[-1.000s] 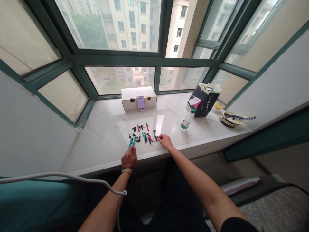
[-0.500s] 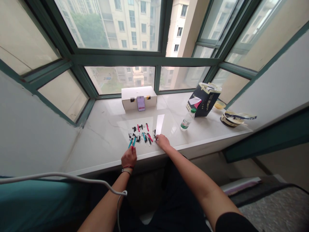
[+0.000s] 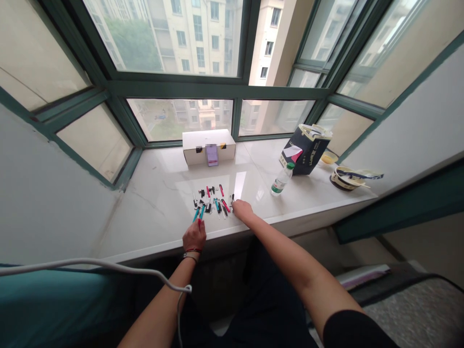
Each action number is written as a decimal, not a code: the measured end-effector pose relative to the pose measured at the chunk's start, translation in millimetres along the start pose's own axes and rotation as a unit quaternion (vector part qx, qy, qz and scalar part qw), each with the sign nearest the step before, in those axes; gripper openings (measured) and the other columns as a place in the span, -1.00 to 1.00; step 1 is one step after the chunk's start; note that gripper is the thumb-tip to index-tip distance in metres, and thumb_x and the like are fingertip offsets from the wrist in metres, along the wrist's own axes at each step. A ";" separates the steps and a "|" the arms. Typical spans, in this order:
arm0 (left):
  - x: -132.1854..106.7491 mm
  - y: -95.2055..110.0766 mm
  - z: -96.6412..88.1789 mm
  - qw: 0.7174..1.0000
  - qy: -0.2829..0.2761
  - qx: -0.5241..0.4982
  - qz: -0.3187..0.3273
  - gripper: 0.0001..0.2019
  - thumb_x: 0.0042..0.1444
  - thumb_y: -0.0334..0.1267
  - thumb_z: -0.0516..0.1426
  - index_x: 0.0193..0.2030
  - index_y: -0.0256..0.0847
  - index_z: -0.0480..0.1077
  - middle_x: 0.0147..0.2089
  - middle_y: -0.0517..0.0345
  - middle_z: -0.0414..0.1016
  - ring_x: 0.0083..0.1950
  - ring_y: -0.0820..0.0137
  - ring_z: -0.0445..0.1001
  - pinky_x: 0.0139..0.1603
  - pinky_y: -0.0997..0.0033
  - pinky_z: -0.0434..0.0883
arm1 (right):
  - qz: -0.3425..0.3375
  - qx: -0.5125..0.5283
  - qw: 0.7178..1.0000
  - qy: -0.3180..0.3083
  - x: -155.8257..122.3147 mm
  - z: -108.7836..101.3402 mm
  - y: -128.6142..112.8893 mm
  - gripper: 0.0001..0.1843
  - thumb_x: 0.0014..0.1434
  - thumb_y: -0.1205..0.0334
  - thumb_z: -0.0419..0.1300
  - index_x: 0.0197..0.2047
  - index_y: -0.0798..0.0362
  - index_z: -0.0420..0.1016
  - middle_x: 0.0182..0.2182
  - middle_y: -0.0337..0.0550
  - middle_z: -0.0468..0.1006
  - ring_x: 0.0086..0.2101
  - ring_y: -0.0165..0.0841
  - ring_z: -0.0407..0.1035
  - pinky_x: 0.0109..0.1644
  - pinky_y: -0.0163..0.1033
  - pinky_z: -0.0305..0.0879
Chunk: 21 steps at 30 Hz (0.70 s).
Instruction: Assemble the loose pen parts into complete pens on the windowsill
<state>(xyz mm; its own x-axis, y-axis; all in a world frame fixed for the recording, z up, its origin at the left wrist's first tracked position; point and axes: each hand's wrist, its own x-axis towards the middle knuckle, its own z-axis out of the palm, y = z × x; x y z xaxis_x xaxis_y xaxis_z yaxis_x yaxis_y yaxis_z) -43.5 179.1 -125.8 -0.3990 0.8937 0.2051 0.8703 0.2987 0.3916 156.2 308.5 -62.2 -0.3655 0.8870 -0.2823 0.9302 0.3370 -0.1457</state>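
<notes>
you look to be mid-pick in the loose pen-like parts (image 3: 226, 206): left grip (image 3: 195, 236) closed on a red piece (image 3: 199, 222), right grip (image 3: 243, 211) at the right end of the spread, fingertips low; can't tell if it has a part. parts lie on the surface (image 3: 155, 193), beyond the left grip and left of the right one; teal pieces (image 3: 202, 211) nearest the left, a black piece (image 3: 232, 196) just past the right. next move likely needs a fine pinch, neighbours undisturbed. vs a second ago: right grip shifted slightly left, left grip basically unmoved.
</notes>
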 end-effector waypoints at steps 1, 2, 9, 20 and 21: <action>0.0 0.1 0.0 1.000 0.001 -0.001 0.001 -0.56 0.36 -0.06 -0.16 0.03 -0.21 0.46 -0.22 -0.05 0.58 -0.28 0.30 0.47 -0.32 0.40 0.20 | 0.002 0.000 1.000 -0.006 1.9 0.1 -0.7 -0.72 0.22 0.42 0.07 -0.07 0.09 0.53 -0.09 0.12 0.53 -0.12 -0.17 0.47 -0.12 -0.21 0.31; 0.1 0.2 -0.1 1.000 0.000 -0.003 0.000 -0.56 0.36 -0.07 -0.16 0.03 -0.21 0.46 -0.22 -0.05 0.59 -0.28 0.30 0.47 -0.33 0.40 0.20 | 0.005 0.000 1.000 -0.012 3.7 0.3 -1.4 -0.72 0.19 0.43 0.10 -0.07 0.11 0.54 -0.10 0.14 0.54 -0.12 -0.15 0.47 -0.13 -0.20 0.32; 0.3 0.7 -2.3 1.000 -0.014 -0.009 -0.004 -0.55 0.37 -0.07 -0.17 0.02 -0.21 0.46 -0.22 -0.06 0.58 -0.27 0.30 0.47 -0.31 0.40 0.22 | 0.026 0.029 0.999 -0.025 9.8 2.3 0.0 -0.71 0.04 0.44 0.23 -0.13 0.11 0.56 -0.16 0.16 0.57 -0.17 -0.13 0.49 -0.16 -0.19 0.33; -0.2 1.2 0.2 1.000 -0.014 0.002 0.000 -0.55 0.36 -0.06 -0.18 0.01 -0.20 0.46 -0.23 -0.05 0.58 -0.26 0.30 0.47 -0.30 0.41 0.22 | 0.029 0.634 0.770 0.059 -11.6 -1.7 -35.4 -0.79 0.05 0.11 0.22 -0.35 0.09 0.48 -0.41 -0.16 0.52 -0.37 -0.37 0.41 -0.33 -0.30 0.29; -0.3 1.4 -0.1 1.000 -0.015 0.003 -0.001 -0.55 0.36 -0.06 -0.18 0.00 -0.19 0.46 -0.24 -0.05 0.58 -0.27 0.30 0.47 -0.31 0.41 0.21 | 0.010 0.686 0.727 0.041 -11.8 -1.6 -47.3 -0.76 0.01 0.08 0.26 -0.34 0.09 0.48 -0.39 -0.17 0.53 -0.35 -0.37 0.42 -0.31 -0.30 0.30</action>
<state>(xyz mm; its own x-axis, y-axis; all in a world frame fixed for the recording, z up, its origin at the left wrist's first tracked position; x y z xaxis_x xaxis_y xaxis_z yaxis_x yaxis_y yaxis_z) -42.2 179.3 -125.2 -0.3924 0.9025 0.1774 0.8710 0.3027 0.3869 116.6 282.6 -50.5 -0.2967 0.9221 -0.2485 0.0061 -0.2584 -0.9660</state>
